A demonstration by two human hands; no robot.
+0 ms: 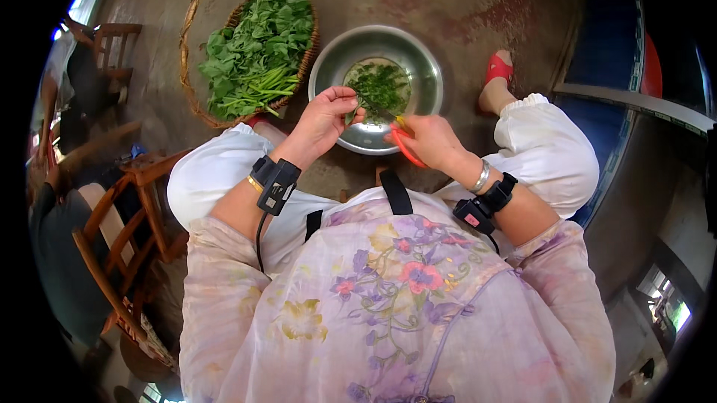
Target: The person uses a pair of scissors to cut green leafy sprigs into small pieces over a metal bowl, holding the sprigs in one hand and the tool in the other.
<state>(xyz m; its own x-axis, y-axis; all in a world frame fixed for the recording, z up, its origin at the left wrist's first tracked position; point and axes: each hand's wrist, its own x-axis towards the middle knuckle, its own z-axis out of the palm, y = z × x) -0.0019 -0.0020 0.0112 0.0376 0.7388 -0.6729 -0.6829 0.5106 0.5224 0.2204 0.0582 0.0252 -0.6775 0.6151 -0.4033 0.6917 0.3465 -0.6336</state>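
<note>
Over the near left rim of a steel basin point(326, 67), my left hand point(328, 118) pinches a few green leaves point(354, 113) between thumb and fingers. My right hand point(429, 138) grips scissors with red handles point(408, 147) at the basin's near right rim. The blades point toward the left hand and are hard to make out against the greens. Inside the basin, cut green leaves point(379, 85) lie in the middle, in what looks like shallow water.
Left of the basin stands a wicker basket point(187, 37) with a tall hoop handle, heaped with leafy green stems point(261, 52). Wooden chairs point(127, 246) stand at the left, with another person point(63, 253) beside them. My feet in red sandals point(499, 70) flank the basin.
</note>
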